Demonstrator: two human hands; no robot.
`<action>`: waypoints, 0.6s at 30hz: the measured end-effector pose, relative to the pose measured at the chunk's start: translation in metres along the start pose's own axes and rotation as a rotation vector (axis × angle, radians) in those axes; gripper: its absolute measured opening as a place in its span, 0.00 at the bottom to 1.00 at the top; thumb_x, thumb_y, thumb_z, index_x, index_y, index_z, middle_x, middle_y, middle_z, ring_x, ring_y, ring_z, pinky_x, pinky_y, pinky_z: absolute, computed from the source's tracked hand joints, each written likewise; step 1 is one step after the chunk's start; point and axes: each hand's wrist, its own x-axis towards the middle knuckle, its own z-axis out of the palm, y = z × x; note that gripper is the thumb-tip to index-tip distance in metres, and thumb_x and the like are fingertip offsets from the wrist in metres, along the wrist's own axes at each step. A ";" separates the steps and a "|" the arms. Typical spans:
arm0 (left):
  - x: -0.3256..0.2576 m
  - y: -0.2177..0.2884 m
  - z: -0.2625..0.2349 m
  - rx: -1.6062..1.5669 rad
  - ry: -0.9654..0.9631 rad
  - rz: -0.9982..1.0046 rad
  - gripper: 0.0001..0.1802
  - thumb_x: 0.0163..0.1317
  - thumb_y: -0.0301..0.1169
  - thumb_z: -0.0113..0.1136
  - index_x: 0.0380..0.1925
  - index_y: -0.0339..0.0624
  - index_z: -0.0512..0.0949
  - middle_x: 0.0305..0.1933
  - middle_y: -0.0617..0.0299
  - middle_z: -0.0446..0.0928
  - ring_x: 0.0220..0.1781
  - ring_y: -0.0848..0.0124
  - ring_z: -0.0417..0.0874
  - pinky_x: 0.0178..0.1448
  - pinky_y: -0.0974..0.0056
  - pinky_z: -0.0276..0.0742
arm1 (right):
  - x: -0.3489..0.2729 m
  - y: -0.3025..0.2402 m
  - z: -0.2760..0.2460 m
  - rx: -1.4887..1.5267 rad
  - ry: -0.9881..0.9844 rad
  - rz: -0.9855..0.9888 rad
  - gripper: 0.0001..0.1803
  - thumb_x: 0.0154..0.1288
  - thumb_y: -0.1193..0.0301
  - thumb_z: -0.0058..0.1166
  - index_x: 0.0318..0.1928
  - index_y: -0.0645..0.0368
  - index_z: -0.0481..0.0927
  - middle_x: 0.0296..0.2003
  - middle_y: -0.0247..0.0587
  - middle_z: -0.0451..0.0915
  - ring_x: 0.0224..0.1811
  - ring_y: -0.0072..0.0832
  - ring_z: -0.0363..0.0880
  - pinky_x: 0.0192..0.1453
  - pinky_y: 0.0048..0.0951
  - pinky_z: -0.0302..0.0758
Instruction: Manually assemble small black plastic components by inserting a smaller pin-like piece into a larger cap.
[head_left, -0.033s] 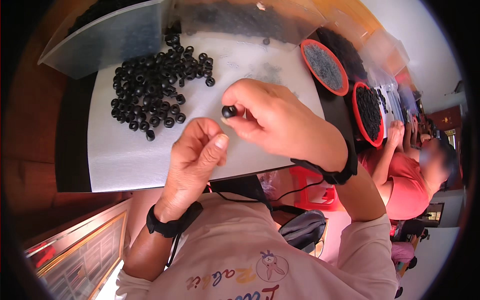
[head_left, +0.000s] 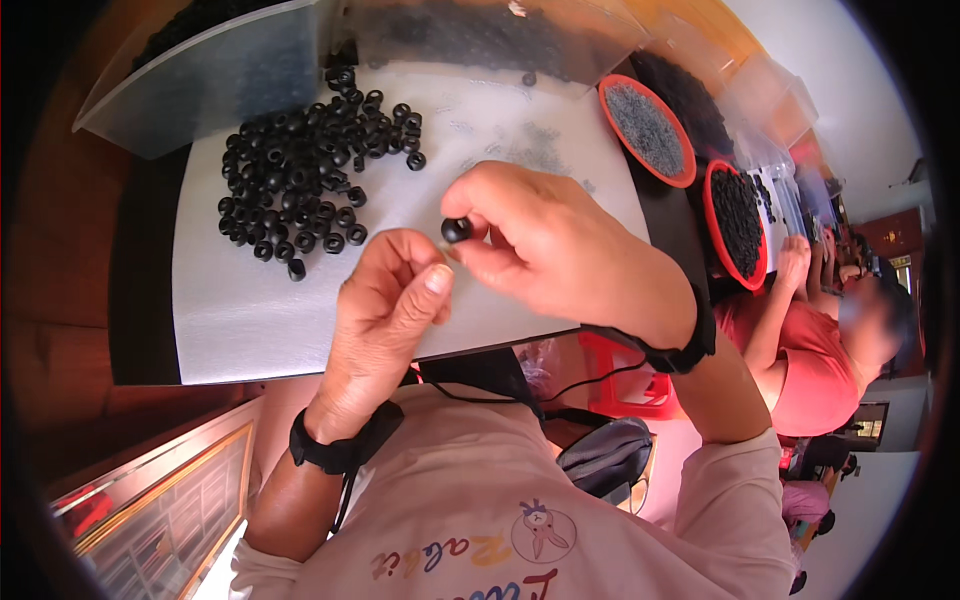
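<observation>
A small black rubber ring, round with a hole through its middle (head_left: pixel 457 230), is pinched between the thumb and forefinger of the right hand (head_left: pixel 560 255), held above the white tabletop (head_left: pixel 250 310). It looks light and slightly soft, small enough to slip, so a fingertip pinch on its outer rim suits it best. The right hand arches over from the right, its other fingers curled under. The left hand (head_left: pixel 390 305) rises from below, its thumb and fingers closed on something tiny and pale just beneath the ring; what it is cannot be told. Both wrists wear black bands. Beyond lies a loose heap of matching black rings (head_left: pixel 305 180), and further right two red-rimmed round bowls (head_left: pixel 690 175) of dark parts.
</observation>
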 end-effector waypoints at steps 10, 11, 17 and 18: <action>-0.003 0.001 -0.002 -0.017 -0.083 -0.007 0.15 0.71 0.36 0.52 0.45 0.34 0.72 0.33 0.66 0.74 0.34 0.79 0.72 0.42 0.72 0.70 | -0.019 -0.006 0.009 0.165 0.010 -0.009 0.16 0.55 0.84 0.56 0.45 0.61 0.74 0.30 0.40 0.73 0.29 0.33 0.76 0.30 0.31 0.72; -0.002 0.002 -0.001 -0.022 -0.090 -0.021 0.15 0.71 0.36 0.51 0.46 0.34 0.72 0.33 0.65 0.75 0.34 0.79 0.72 0.42 0.72 0.70 | -0.021 -0.006 0.008 0.217 0.016 0.011 0.16 0.55 0.84 0.56 0.46 0.61 0.74 0.30 0.40 0.72 0.29 0.32 0.76 0.31 0.31 0.72; -0.003 0.006 0.001 -0.028 -0.101 -0.056 0.15 0.71 0.36 0.51 0.46 0.33 0.72 0.33 0.65 0.75 0.34 0.78 0.72 0.43 0.72 0.70 | -0.025 -0.002 0.019 0.167 0.078 -0.076 0.17 0.56 0.83 0.57 0.47 0.61 0.77 0.29 0.38 0.72 0.29 0.31 0.74 0.31 0.28 0.70; -0.003 0.006 0.000 -0.030 -0.101 -0.055 0.15 0.71 0.36 0.51 0.46 0.33 0.72 0.33 0.65 0.75 0.34 0.78 0.72 0.43 0.72 0.70 | -0.025 -0.001 0.016 0.166 0.076 -0.077 0.17 0.56 0.83 0.57 0.47 0.61 0.77 0.29 0.38 0.72 0.29 0.31 0.74 0.31 0.28 0.70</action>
